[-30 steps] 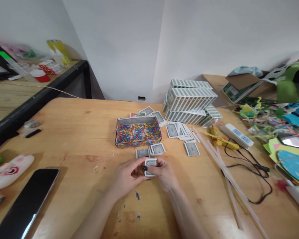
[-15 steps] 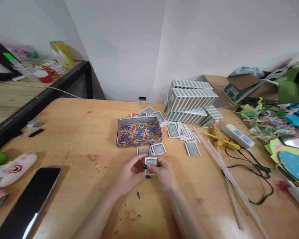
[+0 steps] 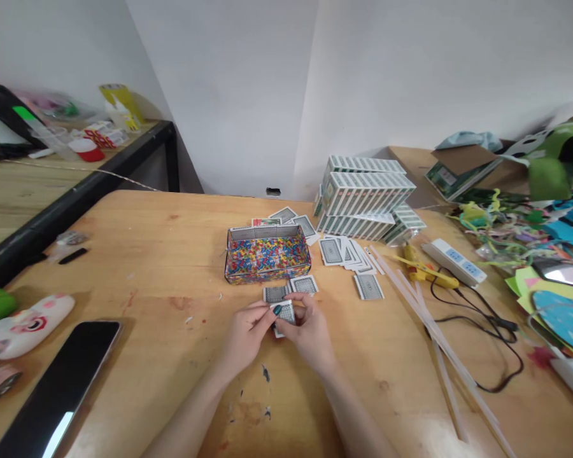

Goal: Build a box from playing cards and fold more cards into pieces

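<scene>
Grey-and-white patterning covers the small card piece [image 3: 283, 311] pinched at the centre of the work, a little tilted; call that the middle of the dial, with 12 pointing away from the person. The left hand [image 3: 245, 334] grips its 9 o'clock edge, dark-nailed thumb pressed on the face. The right hand [image 3: 312, 332] holds the 3 o'clock side, thumb near the lower corner, fingers curled round the far edge. Whether it is one layer or several, I cannot tell. For neat handling, line up the edges first, then press evenly from both thumbs, lightly enough not to bow the card.

Near 12 sits the open patterned box [image 3: 267, 278], its floor speckled red, blue and yellow. Striped boxes [image 3: 370, 194] stack towards 1; their contents are hidden. Towards 2, an open cardboard box [image 3: 464, 160] has pale blue cloth [image 3: 468, 139] at its top. The red-and-white tub [image 3: 86, 150] at 10 shows nothing of its inside.
</scene>
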`<action>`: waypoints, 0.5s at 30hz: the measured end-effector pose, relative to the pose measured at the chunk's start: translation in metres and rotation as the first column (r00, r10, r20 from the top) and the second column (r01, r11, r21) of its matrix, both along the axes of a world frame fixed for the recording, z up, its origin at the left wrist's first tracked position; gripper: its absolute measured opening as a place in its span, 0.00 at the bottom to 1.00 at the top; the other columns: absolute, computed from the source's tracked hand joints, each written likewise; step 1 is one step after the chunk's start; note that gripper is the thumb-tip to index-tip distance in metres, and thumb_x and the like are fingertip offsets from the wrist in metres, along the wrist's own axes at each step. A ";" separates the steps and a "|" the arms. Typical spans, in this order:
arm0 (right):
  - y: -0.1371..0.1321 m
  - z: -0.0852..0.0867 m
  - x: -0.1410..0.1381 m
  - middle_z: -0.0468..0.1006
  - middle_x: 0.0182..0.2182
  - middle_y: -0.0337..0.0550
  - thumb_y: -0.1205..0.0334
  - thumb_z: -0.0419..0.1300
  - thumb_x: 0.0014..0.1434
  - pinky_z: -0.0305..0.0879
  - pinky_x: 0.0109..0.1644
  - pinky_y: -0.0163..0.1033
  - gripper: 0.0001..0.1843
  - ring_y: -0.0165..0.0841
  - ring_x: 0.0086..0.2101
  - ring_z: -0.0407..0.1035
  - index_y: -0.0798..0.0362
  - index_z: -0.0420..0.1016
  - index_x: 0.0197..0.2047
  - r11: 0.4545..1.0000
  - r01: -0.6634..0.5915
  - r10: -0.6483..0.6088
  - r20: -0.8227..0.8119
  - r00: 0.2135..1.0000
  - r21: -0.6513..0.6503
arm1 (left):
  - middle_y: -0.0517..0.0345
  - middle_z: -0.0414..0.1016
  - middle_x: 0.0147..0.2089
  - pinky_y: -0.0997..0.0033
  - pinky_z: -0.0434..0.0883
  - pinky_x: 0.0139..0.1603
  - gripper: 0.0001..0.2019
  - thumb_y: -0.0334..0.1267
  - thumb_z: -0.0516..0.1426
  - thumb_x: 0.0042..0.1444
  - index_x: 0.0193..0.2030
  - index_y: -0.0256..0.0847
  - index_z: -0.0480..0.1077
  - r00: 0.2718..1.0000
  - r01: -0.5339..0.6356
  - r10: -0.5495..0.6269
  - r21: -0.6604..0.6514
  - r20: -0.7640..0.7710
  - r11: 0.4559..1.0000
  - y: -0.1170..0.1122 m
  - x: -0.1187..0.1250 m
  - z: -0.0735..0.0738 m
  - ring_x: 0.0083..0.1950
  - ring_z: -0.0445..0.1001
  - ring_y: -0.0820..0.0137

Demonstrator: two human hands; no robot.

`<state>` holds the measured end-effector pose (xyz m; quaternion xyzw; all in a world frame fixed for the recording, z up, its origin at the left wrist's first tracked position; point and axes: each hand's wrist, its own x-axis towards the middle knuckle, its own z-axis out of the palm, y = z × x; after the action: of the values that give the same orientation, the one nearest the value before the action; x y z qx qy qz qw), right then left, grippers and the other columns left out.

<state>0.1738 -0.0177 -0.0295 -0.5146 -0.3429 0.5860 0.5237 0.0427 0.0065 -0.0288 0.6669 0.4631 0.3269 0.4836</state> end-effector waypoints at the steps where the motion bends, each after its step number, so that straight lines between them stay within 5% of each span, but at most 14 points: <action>1: 0.000 0.001 0.001 0.73 0.21 0.33 0.65 0.64 0.41 0.61 0.26 0.32 0.17 0.27 0.21 0.65 0.52 0.64 0.36 1.000 -0.011 0.011 0.022 1.000 0.015 | 0.61 0.61 0.24 0.76 0.60 0.28 0.17 0.41 0.48 0.57 0.20 0.36 0.64 1.000 -0.021 0.021 0.005 -0.014 1.000 0.000 -0.001 0.000 0.27 0.62 0.74; 4: 0.001 0.004 0.003 0.71 0.21 0.35 0.60 0.62 0.46 0.58 0.26 0.31 0.09 0.27 0.22 0.63 0.54 0.67 0.30 0.999 -0.021 0.017 0.087 0.996 0.043 | 0.63 0.58 0.23 0.77 0.58 0.27 0.16 0.41 0.48 0.57 0.20 0.37 0.62 0.997 -0.059 0.060 0.024 -0.048 0.998 0.001 -0.002 0.000 0.26 0.60 0.74; 15: 0.000 -0.005 0.004 0.62 0.19 0.32 0.56 0.59 0.49 0.52 0.24 0.30 0.11 0.25 0.20 0.56 0.53 0.62 0.25 0.995 0.001 -0.007 0.053 0.999 0.100 | 0.64 0.56 0.21 0.77 0.56 0.24 0.18 0.39 0.49 0.56 0.16 0.38 0.57 0.993 -0.068 0.076 0.086 -0.092 0.994 -0.005 0.003 0.007 0.23 0.58 0.76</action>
<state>0.1780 -0.0178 -0.0347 -0.5036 -0.3847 0.5531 0.5408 0.0461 0.0011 -0.0214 0.6840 0.4954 0.3312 0.4207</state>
